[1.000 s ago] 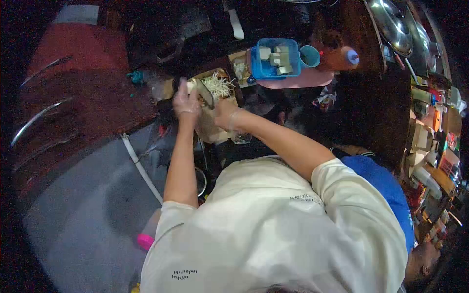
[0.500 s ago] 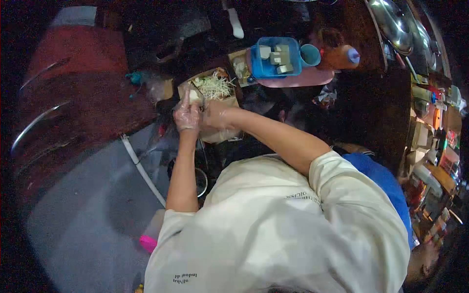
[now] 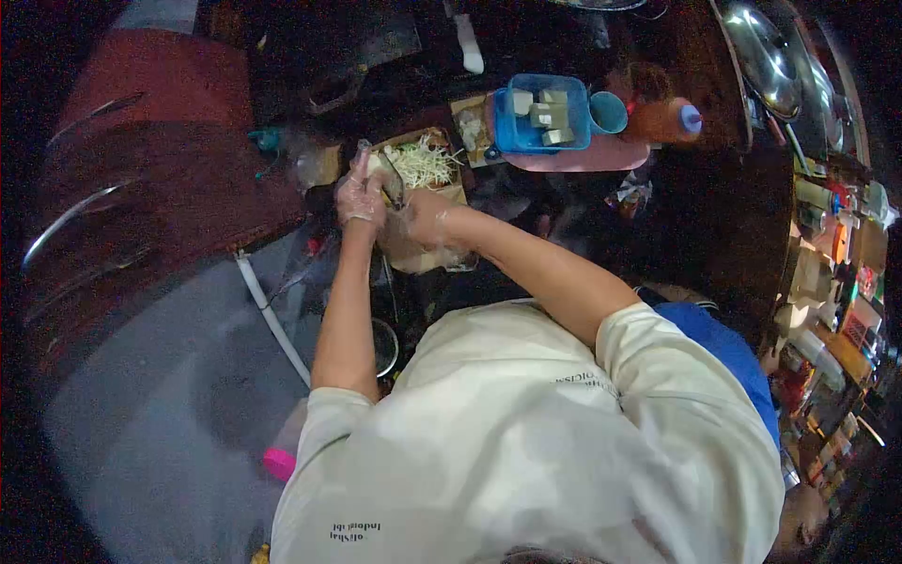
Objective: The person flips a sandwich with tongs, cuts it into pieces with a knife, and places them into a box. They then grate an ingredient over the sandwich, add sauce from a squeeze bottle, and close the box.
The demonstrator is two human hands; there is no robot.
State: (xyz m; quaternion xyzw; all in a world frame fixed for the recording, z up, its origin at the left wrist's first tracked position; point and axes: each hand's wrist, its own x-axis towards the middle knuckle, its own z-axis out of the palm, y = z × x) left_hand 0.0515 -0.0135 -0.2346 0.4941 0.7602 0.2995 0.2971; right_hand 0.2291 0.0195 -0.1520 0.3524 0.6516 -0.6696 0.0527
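Observation:
My left hand point(image 3: 360, 197), in a clear plastic glove, is closed around a pale block point(image 3: 377, 167) that looks like tofu. Close beside it, my right hand point(image 3: 430, 220), also gloved, grips a knife point(image 3: 392, 180) whose blade lies against the block. Both are over the near side of a cardboard box point(image 3: 446, 195). Inside that box lies a heap of pale shredded vegetable point(image 3: 425, 162). The fingers of my right hand and the knife handle are mostly hidden.
Right of the box, a blue plastic container point(image 3: 542, 141) with several pale blocks stands on a pink tray point(image 3: 611, 158). A teal cup point(image 3: 609, 112) and an orange bottle point(image 3: 665, 120) are beside it. A white-handled utensil point(image 3: 469, 45) lies farther back.
The view has shifted slightly, so the surroundings sit a little farther right. The knife blade now shows more clearly, angled between my hands beside the block. Both hands keep their holds.

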